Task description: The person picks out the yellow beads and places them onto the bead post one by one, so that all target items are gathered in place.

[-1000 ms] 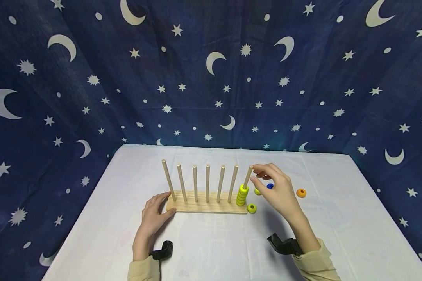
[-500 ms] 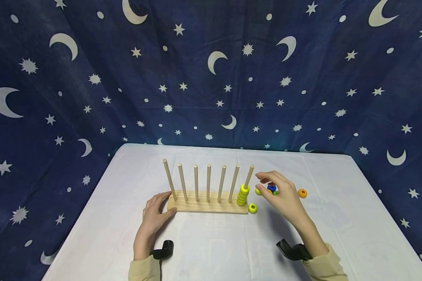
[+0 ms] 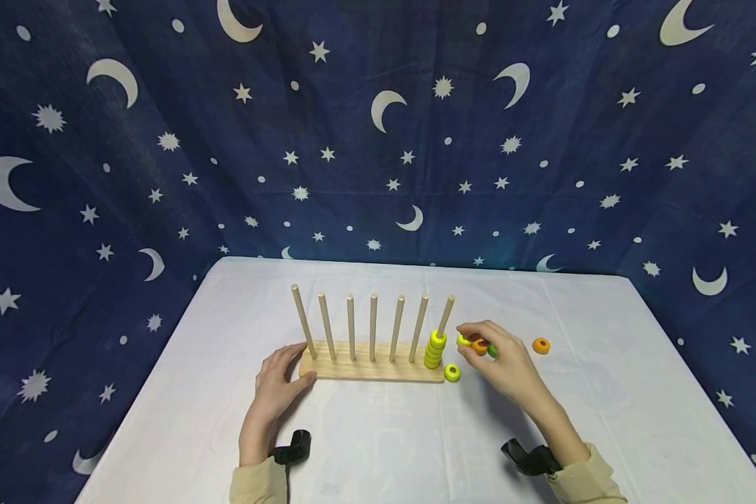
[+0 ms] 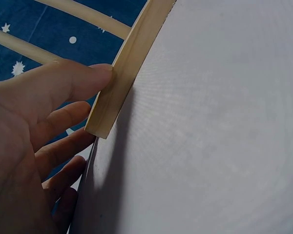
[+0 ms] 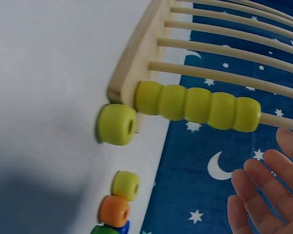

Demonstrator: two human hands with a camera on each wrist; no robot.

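A wooden peg stand (image 3: 372,372) with several upright pegs lies across the middle of the table. My left hand (image 3: 276,388) grips its left end, thumb on the front edge and fingers behind; the left wrist view shows the thumb (image 4: 90,80) against the wood. Several yellow beads (image 3: 435,350) are stacked on the rightmost peg. Right of the stand my right hand (image 3: 510,364) hovers over loose beads, fingers apart and holding nothing. Beneath it lie a yellow bead (image 3: 463,340), an orange bead (image 3: 479,346) and a green bead (image 3: 492,351), partly hidden by the hand.
Another yellow bead (image 3: 452,372) lies by the stand's right front corner. A separate orange bead (image 3: 541,346) sits farther right. The right wrist view shows part of a blue bead (image 5: 123,228). A dark blue cloth (image 3: 327,210) with moons and stars hangs behind the white table.
My right hand has moved away from the top of the rightmost peg, to the right and down toward the loose beads. The left hand stays at the stand's end.
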